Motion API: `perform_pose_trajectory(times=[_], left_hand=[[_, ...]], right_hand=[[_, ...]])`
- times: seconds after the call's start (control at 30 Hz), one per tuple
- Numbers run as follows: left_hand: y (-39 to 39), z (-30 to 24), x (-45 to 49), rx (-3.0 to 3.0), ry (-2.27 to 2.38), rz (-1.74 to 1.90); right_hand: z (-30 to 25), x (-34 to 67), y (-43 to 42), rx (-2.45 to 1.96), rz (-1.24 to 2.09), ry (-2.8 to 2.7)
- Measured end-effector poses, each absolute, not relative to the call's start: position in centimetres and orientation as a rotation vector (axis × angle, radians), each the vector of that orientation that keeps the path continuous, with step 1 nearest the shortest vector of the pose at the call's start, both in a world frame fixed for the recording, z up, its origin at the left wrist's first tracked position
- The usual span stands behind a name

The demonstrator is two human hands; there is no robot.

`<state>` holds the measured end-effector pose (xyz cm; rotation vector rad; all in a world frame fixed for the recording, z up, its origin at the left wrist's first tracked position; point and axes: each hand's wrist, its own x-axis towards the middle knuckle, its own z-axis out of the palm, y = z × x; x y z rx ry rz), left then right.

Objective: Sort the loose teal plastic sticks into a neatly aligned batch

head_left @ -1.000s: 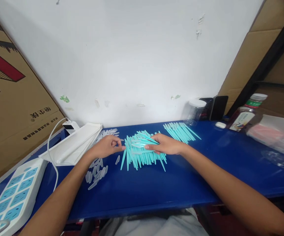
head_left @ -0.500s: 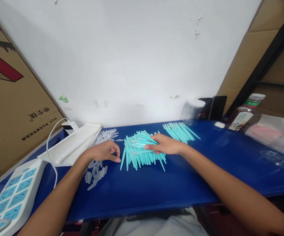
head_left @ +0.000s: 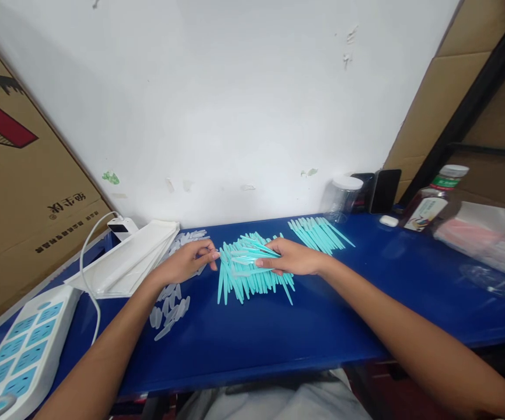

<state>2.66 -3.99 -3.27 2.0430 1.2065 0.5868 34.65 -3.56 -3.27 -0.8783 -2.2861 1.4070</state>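
A heap of thin turquoise plastic sticks [head_left: 248, 279] lies in the middle of the blue table [head_left: 279, 332]. My right hand [head_left: 291, 257] rests on the heap's right side, fingers closed on a few of the sticks. My left hand [head_left: 189, 262] is raised just left of the heap, fingertips pinched together on something small I cannot make out. Below and behind it lie several clear plastic caps [head_left: 171, 306]. A second, tidier row of turquoise sticks [head_left: 320, 231] lies farther back right.
A white folded sheet stack [head_left: 130, 259], a charger with cable [head_left: 119, 226] and a white power strip [head_left: 20, 353] sit at the left beside a cardboard box [head_left: 11, 192]. A clear jar [head_left: 344, 198], a phone [head_left: 383, 191], a bottle [head_left: 431, 201] and plastic bags [head_left: 484, 239] stand at the right.
My left hand dipped down to the clear caps half a second ago and has come back up toward the heap, pinched. My right hand has stayed on the sticks.
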Motion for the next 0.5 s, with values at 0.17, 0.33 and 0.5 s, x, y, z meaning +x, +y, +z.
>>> perform_pose_trajectory(times=[0.17,0.33,0.5], left_hand=[[-4.2,-3.6,3.9,2.019,1.192,0.755],[-4.4,-3.9,5.0,1.954,1.189,0.976],[-4.6,-4.2,5.8,1.890,1.137,1.107]], right_hand=[[-3.4,34.6,-3.5,-0.887,1.387,-2.294],[-3.6,34.6,-3.4,-0.866,1.408,-2.293],[-3.8,34.7,-3.4,-0.861,1.431,-2.305]])
